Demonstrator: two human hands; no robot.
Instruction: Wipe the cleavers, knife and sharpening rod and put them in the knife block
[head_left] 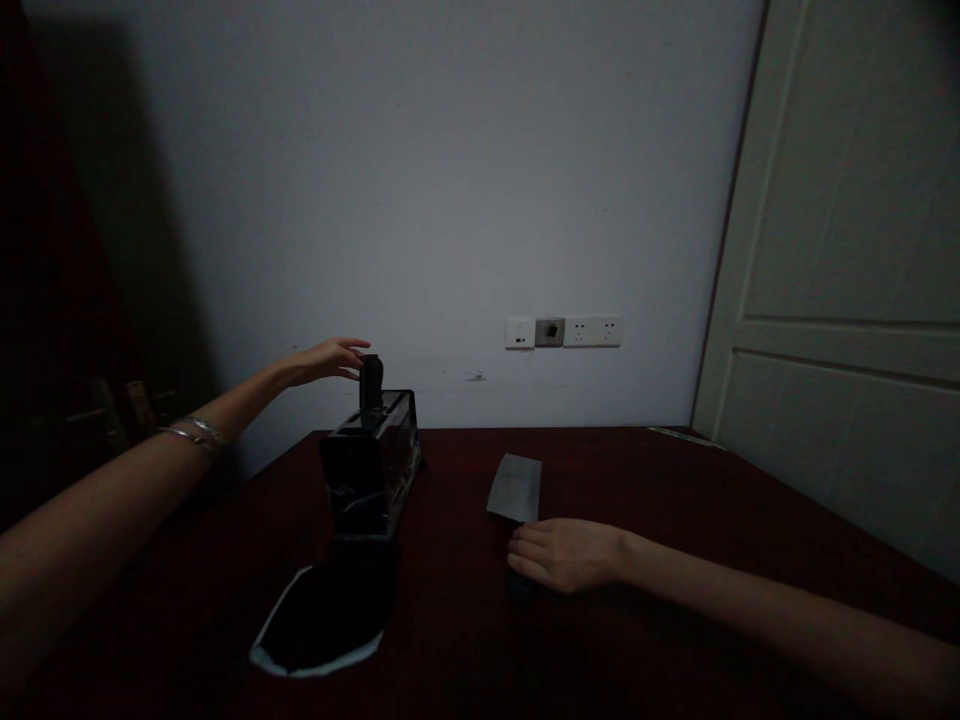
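Observation:
A black knife block (pixel 373 465) stands on the dark red table (pixel 675 520), left of centre. A dark knife handle (pixel 370 381) sticks up from its top. My left hand (pixel 328 361) reaches over the block, fingers pinched at that handle's top. A cleaver with a broad grey blade (pixel 516 487) lies flat on the table to the right of the block. My right hand (pixel 564 555) rests over the cleaver's handle, fingers curled on it, so the handle is mostly hidden.
A black shape with a pale edge (pixel 326 620) lies on the table in front of the block. The wall behind carries a row of sockets (pixel 564 331). A white door (pixel 847 300) stands at the right.

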